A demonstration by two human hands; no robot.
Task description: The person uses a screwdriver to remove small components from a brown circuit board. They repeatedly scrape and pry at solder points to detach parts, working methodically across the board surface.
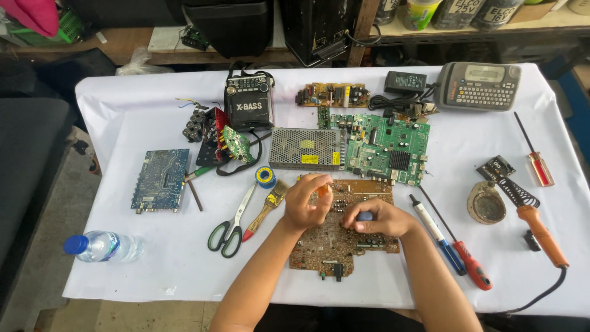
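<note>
Fingers (319, 184) of the left hand (306, 203) are closed around a small orange-handled tool (322, 190), held upright over the brown circuit board (335, 243) lying at the lower centre of the frame on the white-covered worktop (153, 123). The right hand (378, 220) rests on that board, fingers curled around a small blue-capped object (365, 216). Green-handled scissors (232, 226) lie to the left, a red-handled screwdriver (470, 261) to the right.
</note>
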